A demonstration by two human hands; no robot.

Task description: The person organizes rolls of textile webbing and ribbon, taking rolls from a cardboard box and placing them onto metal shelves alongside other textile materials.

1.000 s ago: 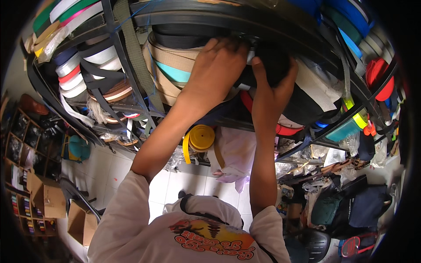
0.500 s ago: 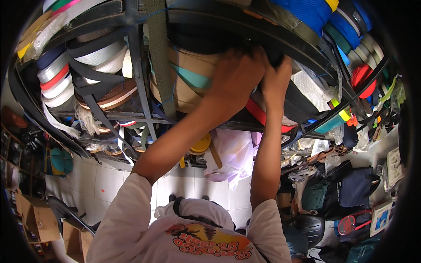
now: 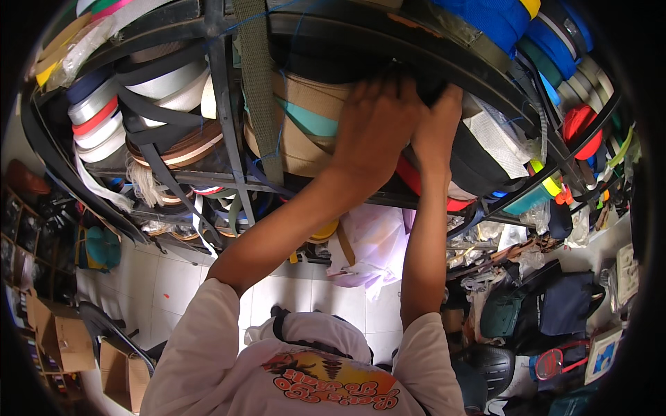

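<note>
Both arms stretch up to a black metal rack [image 3: 223, 90] packed with rolls of webbing. My left hand [image 3: 381, 118] is bent with its fingers curled into a dark gap beneath the upper rail. Beside it are a tan webbing roll [image 3: 305, 163] and a teal band [image 3: 312, 119]. Close against it on the right, my right hand [image 3: 438, 128] is closed, its fingertips mostly hidden. Black webbing [image 3: 319, 59] lies behind the hands. Whatever the fingers grip is lost in the shadow. A red strap [image 3: 408, 175] and a white webbing roll [image 3: 496, 142] sit near my right wrist.
An olive strap [image 3: 258, 90] hangs over the rack's front. Grey and white rolls [image 3: 97, 132] fill the left bay. A pale plastic bag [image 3: 368, 243] hangs below. Cardboard boxes [image 3: 66, 340] stand lower left; dark bags [image 3: 565, 305] and a racket [image 3: 550, 363] lie lower right.
The view has shifted slightly, so the rack appears a little further right. My left hand's fingers have altered their bend a little; both hands stay at the same gap.
</note>
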